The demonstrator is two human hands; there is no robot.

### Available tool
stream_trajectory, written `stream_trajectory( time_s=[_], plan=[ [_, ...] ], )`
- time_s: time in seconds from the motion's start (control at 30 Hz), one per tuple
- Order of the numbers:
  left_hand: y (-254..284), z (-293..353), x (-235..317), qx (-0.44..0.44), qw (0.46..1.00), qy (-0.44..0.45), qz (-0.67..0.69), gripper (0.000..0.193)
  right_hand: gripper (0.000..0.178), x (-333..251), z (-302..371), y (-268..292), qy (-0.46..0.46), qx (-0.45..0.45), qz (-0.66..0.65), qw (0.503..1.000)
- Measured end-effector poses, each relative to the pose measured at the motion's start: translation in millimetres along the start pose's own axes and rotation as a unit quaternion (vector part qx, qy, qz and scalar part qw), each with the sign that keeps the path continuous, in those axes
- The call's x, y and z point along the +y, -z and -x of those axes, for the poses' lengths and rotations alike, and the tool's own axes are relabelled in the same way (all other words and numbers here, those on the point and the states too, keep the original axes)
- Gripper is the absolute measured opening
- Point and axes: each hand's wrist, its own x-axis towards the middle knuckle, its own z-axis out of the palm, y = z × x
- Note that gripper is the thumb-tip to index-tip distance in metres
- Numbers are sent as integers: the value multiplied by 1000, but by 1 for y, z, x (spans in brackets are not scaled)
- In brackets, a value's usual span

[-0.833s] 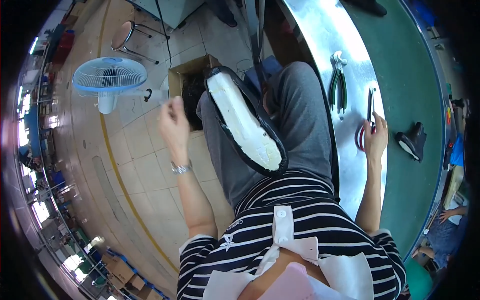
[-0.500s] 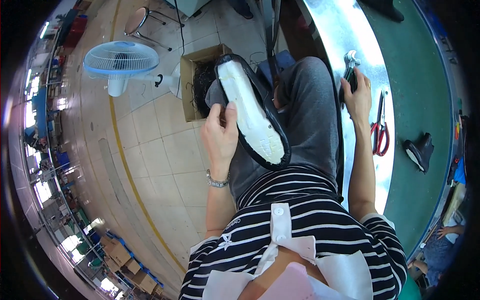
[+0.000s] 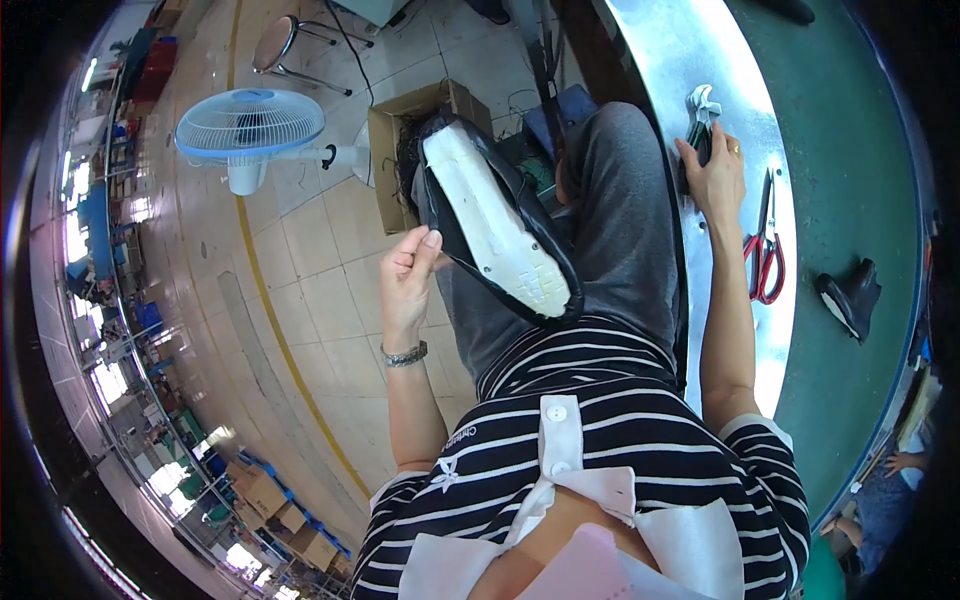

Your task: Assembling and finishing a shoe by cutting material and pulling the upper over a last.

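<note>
A black shoe upper (image 3: 452, 220) on a last lies sole side up across my lap, its white insole board (image 3: 488, 215) facing me. My left hand (image 3: 405, 275) pinches the upper's loose edge on the left and holds it out from the board. Over the metal bench, my right hand (image 3: 717, 182) is closed around the dark handles of lasting pliers (image 3: 704, 103), whose silver head points away from me. Red-handled scissors (image 3: 766, 262) lie beside my right forearm.
The shiny metal bench ledge (image 3: 690, 45) runs along my right, beside a green belt (image 3: 830, 190) carrying a black boot (image 3: 850, 300). A cardboard box (image 3: 395, 190) with dark scraps stands ahead, near a blue-white fan (image 3: 250, 125) and a round stool (image 3: 275, 45).
My left hand has moved left and toward me, drawing the black edge away from the white board. My right hand has stayed at the pliers, which have shifted slightly.
</note>
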Motion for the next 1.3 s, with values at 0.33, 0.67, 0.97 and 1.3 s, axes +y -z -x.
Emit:
stream_trajectory(
  time_s=[0.33,0.67,0.97,1.3],
  plan=[
    [-91,-40,76,-106,818,-290,-485,49,50,21,-20,11,-61,-118,-144,981],
    [-126,-184,96,-407,777,-193,-441,37,73,-7,16,98,-253,-185,-444,839],
    [-134,-196,70,-141,768,-310,-542,33,64,-64,-11,116,-109,-359,-490,787],
    [-119,-136,81,-281,809,-254,-449,99,62,-150,-72,134,80,-527,-166,830]
  ],
)
